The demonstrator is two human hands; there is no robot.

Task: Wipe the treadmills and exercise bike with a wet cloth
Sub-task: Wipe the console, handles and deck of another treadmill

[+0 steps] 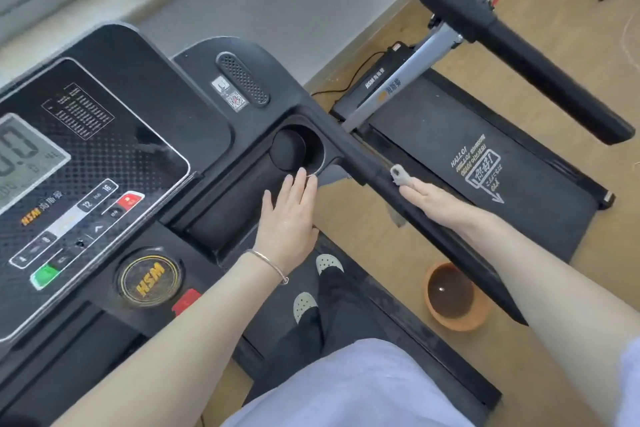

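1. There is one view only, from a wide-angle camera worn on the person's head, so no second view shares the scene.
2. It looks forward and steeply down over the treadmill console [93,163], which fills the left side close up.
3. Both forearms reach in from the bottom edge (the left hand [287,215] and right hand [433,199] sit near mid-frame).
4. The horizon is tilted: the handrail [415,215] runs diagonally.
5. Farther off, upper right, lies a second treadmill [485,156]; the floor [554,55] shows beyond.
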